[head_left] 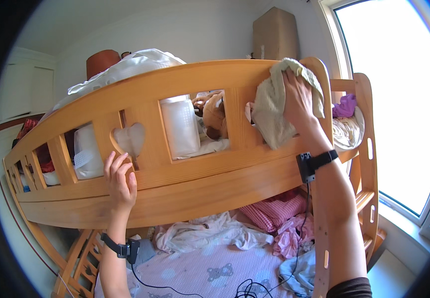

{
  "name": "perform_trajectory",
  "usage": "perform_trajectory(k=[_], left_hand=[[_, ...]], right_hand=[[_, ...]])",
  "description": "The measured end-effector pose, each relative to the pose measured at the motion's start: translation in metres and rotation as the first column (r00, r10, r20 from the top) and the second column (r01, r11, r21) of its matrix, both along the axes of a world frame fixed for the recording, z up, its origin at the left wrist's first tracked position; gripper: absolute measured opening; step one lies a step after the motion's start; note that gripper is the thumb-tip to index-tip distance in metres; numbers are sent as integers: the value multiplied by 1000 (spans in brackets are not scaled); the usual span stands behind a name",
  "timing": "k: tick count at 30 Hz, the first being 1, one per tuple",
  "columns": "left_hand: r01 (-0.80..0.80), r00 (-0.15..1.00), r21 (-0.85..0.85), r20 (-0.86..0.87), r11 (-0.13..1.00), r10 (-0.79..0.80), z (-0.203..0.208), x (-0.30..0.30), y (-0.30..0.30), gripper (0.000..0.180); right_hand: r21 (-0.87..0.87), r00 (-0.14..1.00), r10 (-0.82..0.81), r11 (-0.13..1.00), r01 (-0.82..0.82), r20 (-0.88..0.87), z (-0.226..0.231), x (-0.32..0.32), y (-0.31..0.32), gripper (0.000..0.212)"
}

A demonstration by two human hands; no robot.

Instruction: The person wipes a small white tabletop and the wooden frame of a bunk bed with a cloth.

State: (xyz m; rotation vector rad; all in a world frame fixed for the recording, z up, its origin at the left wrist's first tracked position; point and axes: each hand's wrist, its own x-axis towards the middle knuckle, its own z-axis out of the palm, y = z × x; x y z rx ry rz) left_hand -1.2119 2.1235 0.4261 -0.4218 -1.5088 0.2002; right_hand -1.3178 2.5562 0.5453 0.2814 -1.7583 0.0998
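Note:
My right hand (299, 99) presses a pale green cloth (270, 109) against the right end of the upper guard rail (200, 74) of a wooden bunk bed. The cloth is draped over the top edge and hangs down the rail's face. Part of the thumb side is hidden. Lower and to the left, my left hand (120, 181) is open, its fingers apart, next to the heart-shaped cutout (129, 140). It holds nothing. Whether its fingertips touch the wood I cannot tell. Each wrist wears a black strap with a small device and a cable.
Behind the rail are clear plastic-wrapped items (179, 126) and a brown plush toy (215, 116). The lower bunk holds a patterned sheet (200, 265), rumpled white bedding (210, 232) and a pink checked pillow (267, 213). A ladder (366, 198) and a bright window (394, 99) are at right.

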Motion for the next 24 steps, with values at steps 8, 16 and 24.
perform_trajectory(k=[8, 16, 24], left_hand=[[3, 1000, 7, 18, 1000, -3, 0, 3, 3, 20], [-5, 1000, 14, -2, 1000, 5, 0, 4, 1, 20], [-4, 1000, 5, 5, 1000, 4, 0, 2, 1, 20]], right_hand=[[-2, 983, -19, 1000, 19, -185, -9, -11, 6, 56], [29, 983, 35, 999, -30, -178, -3, -10, 4, 61], [35, 975, 77, 997, -71, -210, 11, -15, 12, 63]])
